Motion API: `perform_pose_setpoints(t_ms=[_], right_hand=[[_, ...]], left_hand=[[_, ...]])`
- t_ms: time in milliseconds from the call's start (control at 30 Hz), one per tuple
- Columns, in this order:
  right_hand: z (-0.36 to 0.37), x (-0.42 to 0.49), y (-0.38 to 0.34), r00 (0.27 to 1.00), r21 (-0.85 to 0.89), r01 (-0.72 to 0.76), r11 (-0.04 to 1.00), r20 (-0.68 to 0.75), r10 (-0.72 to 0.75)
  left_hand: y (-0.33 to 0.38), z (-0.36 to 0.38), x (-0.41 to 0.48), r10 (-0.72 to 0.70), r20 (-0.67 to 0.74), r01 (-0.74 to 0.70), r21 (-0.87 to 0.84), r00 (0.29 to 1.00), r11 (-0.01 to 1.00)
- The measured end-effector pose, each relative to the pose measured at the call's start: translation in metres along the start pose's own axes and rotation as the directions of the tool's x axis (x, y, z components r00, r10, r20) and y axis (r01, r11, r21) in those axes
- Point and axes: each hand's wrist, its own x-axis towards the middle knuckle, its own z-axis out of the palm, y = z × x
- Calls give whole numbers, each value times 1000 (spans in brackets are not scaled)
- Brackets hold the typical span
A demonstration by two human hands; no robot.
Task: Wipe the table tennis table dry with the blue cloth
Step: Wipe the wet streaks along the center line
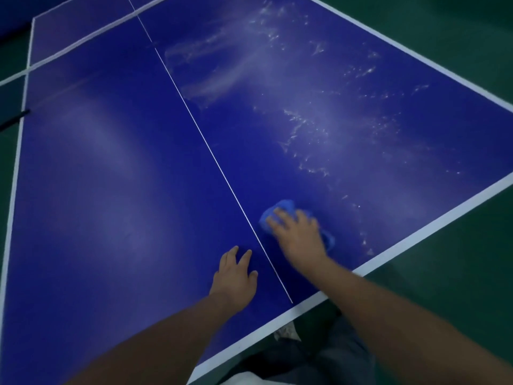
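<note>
Both forearms reach forward over the near end of the table tennis table (pixel 111 190). The right hand (pixel 298 234) lies palm down, its wrist almost straight and its fingers stretched forward and a little apart. It presses flat on the blue cloth (pixel 280 207) and does not pinch it (the hand is blurred, so the thumb is not clear). The cloth is bunched under the palm and fingers. One part shows in front of the fingertips and a smaller part shows at the right side of the hand near the wrist. It lies on the right half of the table, just beside the thin white centre line (pixel 211 151) and near the white end edge (pixel 416 232).

The left hand (pixel 236 276) rests palm down on the bare blue surface on the other side of this line. Its fingers are spread and it holds nothing.

Pale wet streaks (pixel 305 126) cover the right half beyond the cloth. The floor (pixel 458 287) around the table is green.
</note>
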Motion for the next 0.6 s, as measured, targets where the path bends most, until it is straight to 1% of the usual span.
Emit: perform_pose_setpoints(t_ms=[33,67,100,133,200,233,267,300,333,367,433,467,500,533,567,600], right_hand=[[8,-11,-23,996,11,73,997,55,-73],[15,-16,-38,989,46,103,994,106,-107],[17,-16,-41,987,76,93,993,125,-102],[18,-7,-32,986,64,64,996,147,-73],[11,18,-1,989,-20,-105,994,103,106],[2,29,19,976,-57,-205,977,68,208],[-10,39,41,950,-91,-299,950,67,305],[-20,45,59,919,-90,-378,921,85,386],[-31,49,70,901,-79,-415,907,104,421],[-37,49,72,897,-71,-420,904,115,426],[-38,41,50,930,-50,-361,931,49,363],[-34,29,29,955,-33,-292,956,36,293],[-26,11,5,975,-25,-205,978,78,206],[-14,-11,-21,977,9,-119,993,181,115],[1,-35,-42,958,59,-55,997,286,36],[13,-59,-57,934,91,-28,995,356,-6]], left_hand=[[0,1,-1,2,-4,-2,-5,1000,1000],[-1,2,-3,0,-5,0,-16,1000,1000],[-1,2,-4,0,-2,0,-20,1000,1000],[-1,1,-5,4,2,-4,-24,1000,1000],[-3,0,-11,7,22,-6,-27,1000,1000],[-5,-1,-13,14,26,-14,-18,1000,1000],[-6,-1,-14,21,26,-20,-6,999,1000],[-7,-2,-15,25,26,-25,5,999,1000],[-8,-3,-16,29,22,-30,9,999,1000],[-7,-5,-16,38,22,-38,13,999,999],[-5,-6,-16,59,20,-59,13,998,998],[-5,-5,-15,70,11,-70,13,997,997],[-4,-2,-15,77,0,-77,7,997,997],[-5,1,-14,82,-12,-82,6,997,997],[-4,4,-14,88,-21,-88,7,996,996],[-4,7,-13,91,-25,-91,8,996,996]])
